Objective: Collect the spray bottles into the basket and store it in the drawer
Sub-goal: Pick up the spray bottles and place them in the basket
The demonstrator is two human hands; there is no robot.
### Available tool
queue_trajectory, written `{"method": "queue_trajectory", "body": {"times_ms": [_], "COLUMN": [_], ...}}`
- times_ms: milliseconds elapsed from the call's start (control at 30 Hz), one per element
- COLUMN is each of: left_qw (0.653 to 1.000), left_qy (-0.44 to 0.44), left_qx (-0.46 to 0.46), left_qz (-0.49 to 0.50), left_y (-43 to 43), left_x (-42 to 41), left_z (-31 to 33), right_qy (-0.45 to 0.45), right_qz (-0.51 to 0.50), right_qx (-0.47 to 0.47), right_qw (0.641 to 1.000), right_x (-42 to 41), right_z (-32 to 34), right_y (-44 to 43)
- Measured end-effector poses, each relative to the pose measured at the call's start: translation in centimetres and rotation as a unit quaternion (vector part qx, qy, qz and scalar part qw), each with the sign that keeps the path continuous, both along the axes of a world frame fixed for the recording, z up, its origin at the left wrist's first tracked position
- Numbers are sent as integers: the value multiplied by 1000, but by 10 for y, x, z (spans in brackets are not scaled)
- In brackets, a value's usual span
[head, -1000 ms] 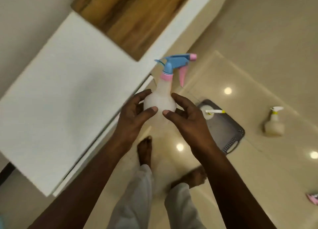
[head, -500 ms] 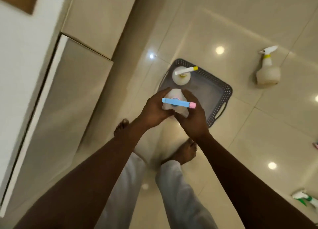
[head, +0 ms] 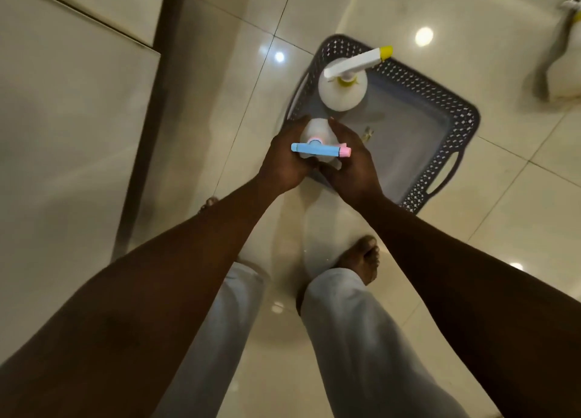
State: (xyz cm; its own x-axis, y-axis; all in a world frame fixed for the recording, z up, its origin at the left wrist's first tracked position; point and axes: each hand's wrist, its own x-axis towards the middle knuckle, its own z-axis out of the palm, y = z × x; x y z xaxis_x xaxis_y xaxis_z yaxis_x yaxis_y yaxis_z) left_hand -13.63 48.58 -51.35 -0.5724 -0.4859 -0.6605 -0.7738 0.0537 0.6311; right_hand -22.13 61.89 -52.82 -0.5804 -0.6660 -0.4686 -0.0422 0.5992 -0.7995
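Translucent white spray bottle with blue-pink trigger head [head: 317,148] gripped upright by left hand [head: 284,159] and right hand [head: 352,166], over near-left corner of grey perforated plastic basket [head: 440,103]; white yellow-nozzled spray bottle [head: 342,87] standing at far-left corner.

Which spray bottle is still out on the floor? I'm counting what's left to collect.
The blurred bottle at the top right edge, outside the basket. The yellow-tipped bottle stands inside it, and both hands hold the blue-and-pink bottle at its rim.
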Motion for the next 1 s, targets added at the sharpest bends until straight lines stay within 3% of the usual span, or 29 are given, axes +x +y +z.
{"method": "queue_trajectory", "body": {"times_ms": [233, 367, 533, 667, 833, 1000], "left_qw": [1000, 1000, 997, 994, 991, 988], "left_qy": [10, 17, 30, 22, 78, 111], "left_qx": [-19, -17, -73, -92, -112, -93], "left_qz": [-5, -6, 13, 46, 10, -60], "left_y": [0, -2, -1, 3, -6, 12], "left_x": [-3, 0, 11, 0, -70, -164], "left_z": [-2, 25, 104, 182, 245, 257], "right_qy": [-49, -62, -77, -66, -25, -22], "right_qz": [-37, -56, -82, -122, -205, -261], "right_qx": [12, 69, 178, 222, 213, 177], "right_qw": [998, 994, 978, 965, 955, 949], "right_x": [2, -2, -11, -31, -89, -161], "right_z": [-13, 4, 77, 173, 254, 256], "right_y": [0, 5, 40, 88, 139, 177]}}
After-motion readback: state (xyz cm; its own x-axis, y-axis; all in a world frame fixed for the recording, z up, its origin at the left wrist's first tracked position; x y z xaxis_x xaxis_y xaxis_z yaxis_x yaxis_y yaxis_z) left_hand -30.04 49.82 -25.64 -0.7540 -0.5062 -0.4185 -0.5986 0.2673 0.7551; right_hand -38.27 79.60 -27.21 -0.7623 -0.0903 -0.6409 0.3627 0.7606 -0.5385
